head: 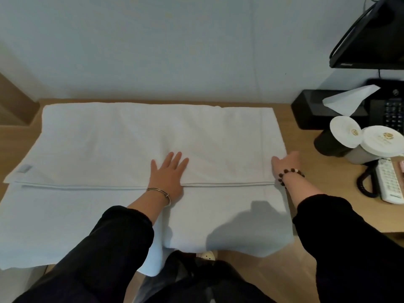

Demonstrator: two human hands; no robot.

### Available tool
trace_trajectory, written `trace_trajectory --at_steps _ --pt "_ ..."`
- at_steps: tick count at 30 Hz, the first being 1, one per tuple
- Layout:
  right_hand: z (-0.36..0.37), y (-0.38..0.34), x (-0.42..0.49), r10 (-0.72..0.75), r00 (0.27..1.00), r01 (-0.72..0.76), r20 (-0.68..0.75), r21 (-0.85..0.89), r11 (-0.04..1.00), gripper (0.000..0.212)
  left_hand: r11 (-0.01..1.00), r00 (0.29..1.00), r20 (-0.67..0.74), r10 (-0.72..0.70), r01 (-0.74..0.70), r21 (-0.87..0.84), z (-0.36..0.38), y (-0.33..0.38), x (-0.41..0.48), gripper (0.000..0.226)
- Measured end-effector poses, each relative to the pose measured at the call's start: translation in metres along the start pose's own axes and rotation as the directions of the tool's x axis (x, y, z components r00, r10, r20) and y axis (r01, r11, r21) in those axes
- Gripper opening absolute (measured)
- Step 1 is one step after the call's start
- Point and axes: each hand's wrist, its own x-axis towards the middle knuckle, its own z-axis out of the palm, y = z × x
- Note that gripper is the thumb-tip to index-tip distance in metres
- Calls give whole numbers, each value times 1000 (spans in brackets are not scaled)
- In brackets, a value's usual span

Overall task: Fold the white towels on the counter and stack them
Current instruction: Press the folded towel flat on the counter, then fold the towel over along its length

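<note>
While the left hand [169, 171] lay spread flat on the towel [109, 138], the right hand [287, 164] touched the towel's edge, grip unclear; pinning the middle firmly would keep the fold square.

Nothing here can be read as words. On the right of the counter [323, 180], the left lid [344, 133] and the right lid [382, 142] each bear a gold emblem, too blurred to decipher. The small mark on the black screen [376, 40], far right, is illegible. The grey tag [24, 168] at the left edge of the towel [153, 132] shows no legible print.
</note>
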Motion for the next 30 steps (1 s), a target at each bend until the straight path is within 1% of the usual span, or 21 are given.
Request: trace_trajectory --at_steps 1,2,4,6,7,8,10,13,14,15,16,17,18,19,20,22,24,25,26,28,30 --pt "-4 -2 2 105 992 -112 69 104 988 39 1000 1000 -7 -10 10 -8 1 1 1 88" --pt "-9 -6 4 155 981 -176 117 192 965 32 1000 1000 -20 -17 17 -14 2 1 1 87" --pt "-20 -9 11 150 977 -196 149 370 908 33 999 998 -52 -25 24 -24 6 1 2 85" --pt "-28 -5 16 161 959 -256 235 469 845 34 999 997 -76 -33 30 -35 8 0 3 84" --pt "-29 2 19 170 923 -340 344 530 777 33 999 996 -81 -38 35 -37 9 -1 4 83" --pt "-30 9 16 184 862 -460 472 578 674 31 999 995 -85 -43 40 -33 10 0 4 82" --pt "-27 18 9 133 733 -621 667 578 529 27 999 994 -94 -49 48 -6 13 0 5 81" --pt "-28 25 9 31 686 -621 727 562 545 26 997 994 -94 -56 60 40 16 -1 6 81" --pt "-29 25 9 3 694 -594 720 571 566 23 997 994 -95 -58 63 50 17 -2 7 82" --pt "-28 24 15 -4 721 -529 693 555 642 19 996 994 -97 -59 65 56 17 -4 8 82" --pt "-24 24 20 9 781 -391 625 476 788 16 996 993 -100 -59 65 59 16 -5 9 82" --pt "-19 21 22 70 830 -317 553 365 875 15 996 993 -103 -58 65 59 16 -7 10 82" --pt "-14 18 23 32 896 -160 444 255 953 17 996 992 -108 -59 66 60 15 -9 12 81" --pt "-10 13 22 7 940 -64 341 155 986 21 996 992 -114 -61 68 62 14 -11 13 81" --pt "-9 8 21 -47 962 22 267 97 995 27 995 991 -117 -63 71 67 13 -13 14 80" --pt "-6 -2 23 -91 985 55 149 231 971 36 993 991 -114 -63 74 95 9 -16 18 81" --pt "1 -8 33 -64 996 81 -57 370 926 38 987 991 -121 -55 72 140 5 -18 22 83" --pt "5 -10 37 -48 995 79 -91 376 923 36 985 991 -121 -54 73 158 3 -18 24 83" --pt "8 -12 39 -47 995 74 -88 338 938 32 983 992 -117 -54 74 167 1 -18 26 83" --pt "15 -10 44 42 999 -31 -34 283 959 25 982 993 -108 -58 76 174 0 -18 27 82" --pt "18 -6 49 83 997 -81 3 291 953 33 985 991 -118 -56 75 155 1 -19 26 81"
